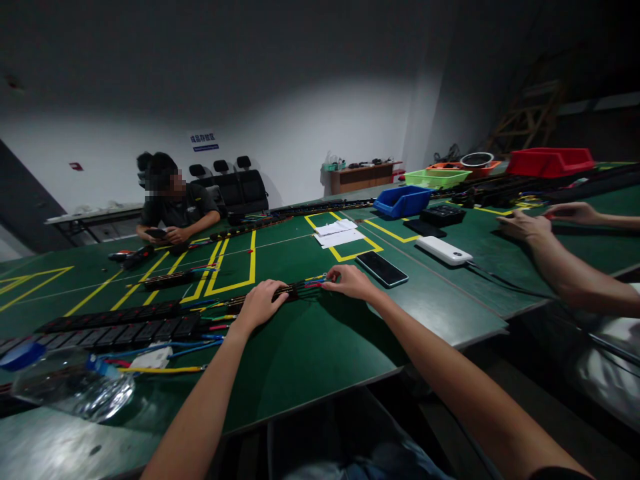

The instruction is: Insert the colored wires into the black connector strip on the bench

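Observation:
My left hand point(262, 302) is closed over the left part of a bundle of black and coloured wires point(300, 289) lying on the green table point(310, 347). My right hand point(349, 280) pinches the same bundle at its right end, where red and blue wire tips show. The bundle runs between both hands, a little above the table's near edge. To the left of my left hand lie rows of black terminal blocks point(125, 327) with blue, red and yellow wires sticking out.
A plastic water bottle point(70, 385) lies at the near left. A phone point(382, 269), a white power bank point(444, 251), papers point(339, 233) and a blue bin point(403, 200) lie beyond my right hand. Another person's hands point(525, 225) work at the right; a seated person point(173, 207) is across the table.

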Tool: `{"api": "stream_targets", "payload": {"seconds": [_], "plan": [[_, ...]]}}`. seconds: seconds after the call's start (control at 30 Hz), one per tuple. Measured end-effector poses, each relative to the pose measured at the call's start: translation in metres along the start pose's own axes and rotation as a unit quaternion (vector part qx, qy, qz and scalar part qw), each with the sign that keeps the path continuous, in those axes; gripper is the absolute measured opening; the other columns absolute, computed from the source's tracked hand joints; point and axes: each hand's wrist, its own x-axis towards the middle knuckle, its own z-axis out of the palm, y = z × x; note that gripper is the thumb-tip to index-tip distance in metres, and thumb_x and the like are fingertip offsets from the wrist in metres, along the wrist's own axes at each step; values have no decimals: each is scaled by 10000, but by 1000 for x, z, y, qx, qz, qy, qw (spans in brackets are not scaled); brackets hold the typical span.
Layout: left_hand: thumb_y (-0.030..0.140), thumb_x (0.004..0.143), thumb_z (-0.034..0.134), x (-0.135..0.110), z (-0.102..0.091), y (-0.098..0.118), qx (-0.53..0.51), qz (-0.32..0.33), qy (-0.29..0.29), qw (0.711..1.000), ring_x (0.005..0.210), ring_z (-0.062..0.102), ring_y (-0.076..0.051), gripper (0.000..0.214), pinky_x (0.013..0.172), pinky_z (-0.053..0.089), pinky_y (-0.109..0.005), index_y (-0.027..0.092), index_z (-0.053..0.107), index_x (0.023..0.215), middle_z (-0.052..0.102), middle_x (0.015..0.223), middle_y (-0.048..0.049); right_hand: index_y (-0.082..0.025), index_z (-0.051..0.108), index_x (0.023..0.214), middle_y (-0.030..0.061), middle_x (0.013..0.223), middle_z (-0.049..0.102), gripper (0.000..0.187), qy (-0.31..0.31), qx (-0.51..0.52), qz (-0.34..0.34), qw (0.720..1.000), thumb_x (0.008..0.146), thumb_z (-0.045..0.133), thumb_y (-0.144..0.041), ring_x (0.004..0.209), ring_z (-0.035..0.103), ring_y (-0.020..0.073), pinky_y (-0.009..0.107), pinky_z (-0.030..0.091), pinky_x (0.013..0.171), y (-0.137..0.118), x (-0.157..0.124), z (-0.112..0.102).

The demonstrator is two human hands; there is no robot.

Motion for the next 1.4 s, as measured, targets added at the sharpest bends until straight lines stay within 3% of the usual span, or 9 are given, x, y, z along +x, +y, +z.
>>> {"api": "stream_targets", "payload": {"seconds": [0.33, 0.6, 0.87, 1.1, 1.4], "plan": [[442, 1011, 489, 1, 2, -2, 3, 4, 1, 1000, 1072, 643, -258, 323, 942, 515, -411, 241, 681, 1176, 695, 1173, -80, -222, 733, 946, 13, 896, 736, 297, 0, -21, -9, 1000, 773, 805, -453, 742, 628, 145, 238, 365, 595, 1, -1, 2], [450, 1006, 494, 1, 2, -1, 5, -4, -1, 1000, 1075, 644, -262, 328, 944, 518, -414, 245, 681, 1181, 695, 1190, -79, -215, 744, 859, 23, 839, 744, 244, 10, -32, -19, 999, 808, 788, -449, 720, 632, 149, 243, 376, 613, 4, 1, 4], [429, 1009, 497, 0, -1, 2, 6, -8, -6, 1000, 1088, 646, -261, 321, 953, 518, -411, 235, 678, 1191, 693, 1193, -84, -215, 745, 787, 27, 746, 714, 289, 11, -53, -18, 998, 867, 715, -491, 640, 577, 139, 249, 311, 555, 1, 0, 4], [434, 1011, 491, -1, -2, 2, 7, -8, -4, 1000, 1080, 649, -262, 326, 937, 523, -408, 234, 678, 1186, 694, 1191, -86, -181, 657, 644, 5, 594, 628, 405, 21, 66, 62, 996, 817, 708, -544, 579, 547, 133, 241, 288, 512, 4, 4, 18], [416, 1013, 500, 0, 2, -1, 16, -1, 3, 1000, 1076, 647, -256, 308, 960, 513, -403, 226, 674, 1182, 696, 1175, -83, -158, 672, 695, -16, 580, 587, 421, -2, 184, 80, 980, 727, 772, -566, 528, 457, 100, 232, 291, 486, 19, 13, 24]]}}
